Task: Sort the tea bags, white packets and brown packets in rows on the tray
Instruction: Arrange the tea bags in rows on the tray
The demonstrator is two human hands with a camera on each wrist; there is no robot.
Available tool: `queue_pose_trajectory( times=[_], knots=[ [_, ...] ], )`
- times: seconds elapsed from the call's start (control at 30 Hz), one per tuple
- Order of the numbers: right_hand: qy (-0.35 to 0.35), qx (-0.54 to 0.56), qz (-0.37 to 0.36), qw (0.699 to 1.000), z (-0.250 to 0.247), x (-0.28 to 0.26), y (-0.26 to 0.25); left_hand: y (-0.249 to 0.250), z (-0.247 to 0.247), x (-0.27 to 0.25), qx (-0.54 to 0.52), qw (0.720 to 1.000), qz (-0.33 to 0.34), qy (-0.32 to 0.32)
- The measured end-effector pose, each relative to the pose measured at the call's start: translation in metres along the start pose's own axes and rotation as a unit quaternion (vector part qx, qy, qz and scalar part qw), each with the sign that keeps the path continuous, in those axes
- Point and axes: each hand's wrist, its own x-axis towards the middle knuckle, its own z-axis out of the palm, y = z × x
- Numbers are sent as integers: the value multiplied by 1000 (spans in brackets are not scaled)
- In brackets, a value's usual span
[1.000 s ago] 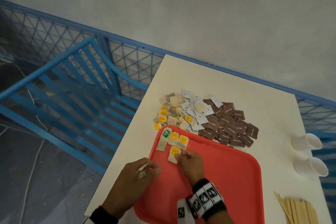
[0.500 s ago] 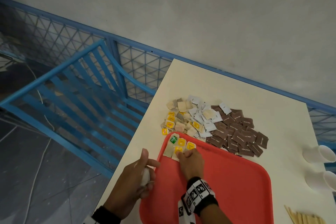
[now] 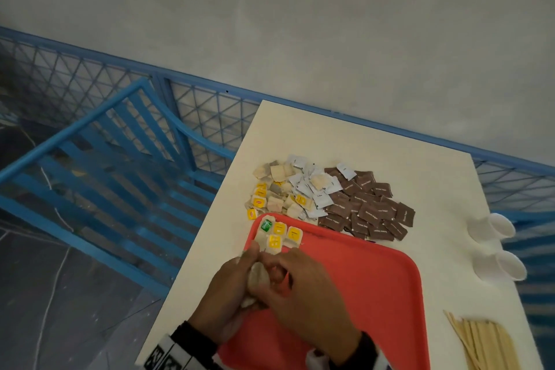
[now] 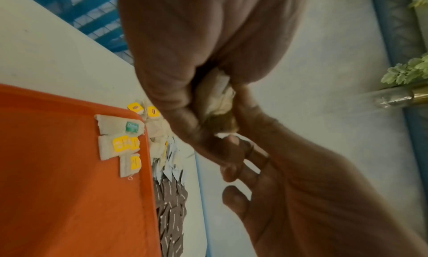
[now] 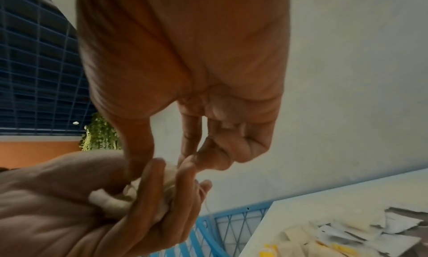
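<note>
Head view:
- tray point(image 3: 360, 294): red, on the white table point(image 3: 390, 159), near edge.
- placed tea bags point(image 3: 277, 236): four in the tray's far-left corner, touching; one green tag, three yellow tags; print too small to read.
- left hand point(image 3: 228, 288): over the tray's left rim, fingers curled round a bunch of tea bags point(image 3: 257, 276).
- right hand point(image 3: 303, 282): pressed against the left, fingertips at the same bunch.
- loose tea bags point(image 3: 274, 192): heaped beyond the tray; yellow tags with a red oval logo, name unreadable.
- white packets point(image 3: 312, 186): mid-heap, dark print illegible.
- brown packets point(image 3: 366, 207): right of the heap, white lettering, appears to read "Brown Sugar".
- paper cups point(image 3: 495, 243): two, lying on their sides at the table's right edge.
- wooden sticks point(image 3: 480, 342): fanned at the near right.

Left wrist view:
- left hand point(image 4: 190, 63): clenched on a crumpled pale tea bag point(image 4: 217, 98).
- right hand point(image 4: 289, 187): thumb and forefinger pinching that bag's lower end.

Right wrist view:
- right hand point(image 5: 185, 68): thumb and forefinger meet at the bunch point(image 5: 139, 193); other fingers curled.
- thread point(image 5: 206, 198): hanging loose from the bunch.
</note>
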Motion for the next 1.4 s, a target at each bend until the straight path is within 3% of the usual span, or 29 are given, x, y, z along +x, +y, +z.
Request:
queue_pose_trajectory(
  times=[0.1, 0.3, 0.43, 0.57, 0.7, 0.77, 0.87, 1.0, 1.1, 1.2, 1.27, 1.4],
  knots=[
    [16, 0, -6, 1000, -11, -11, 6, -4, 15, -5, 22, 1000, 8, -12],
    [-27, 210, 127, 969, -43, -13, 29, -5, 28, -15, 80, 992, -44, -85],
    [-88, 261, 128, 953, -63, -16, 37, -4, 29, -18, 200, 976, 26, -82],
    [-64, 314, 124, 939, -70, -20, 42, -3, 31, -18, 201, 976, 70, -41],
    [-64, 334, 92, 936, -67, -27, 37, 9, 37, -23, 278, 946, 162, -28],
    [-16, 352, 90, 932, -64, -28, 35, 16, 38, -26, 288, 937, 196, -21],
    [63, 435, 133, 888, -60, -29, 38, 25, 40, -30, 228, 950, 211, -18],
    [93, 479, 136, 862, -55, -30, 36, 27, 48, -32, 201, 951, 235, -9],
    [92, 486, 121, 861, -57, -32, 30, 27, 59, -33, 249, 922, 294, -25],
    [103, 451, 79, 883, -64, -34, 20, 29, 62, -31, 281, 906, 314, -31],
    [149, 421, 78, 891, -70, -34, 17, 30, 58, -29, 284, 911, 297, -14],
    [267, 378, 138, 875, -71, -31, 25, 25, 51, -29, 288, 916, 277, 24]
  ],
)
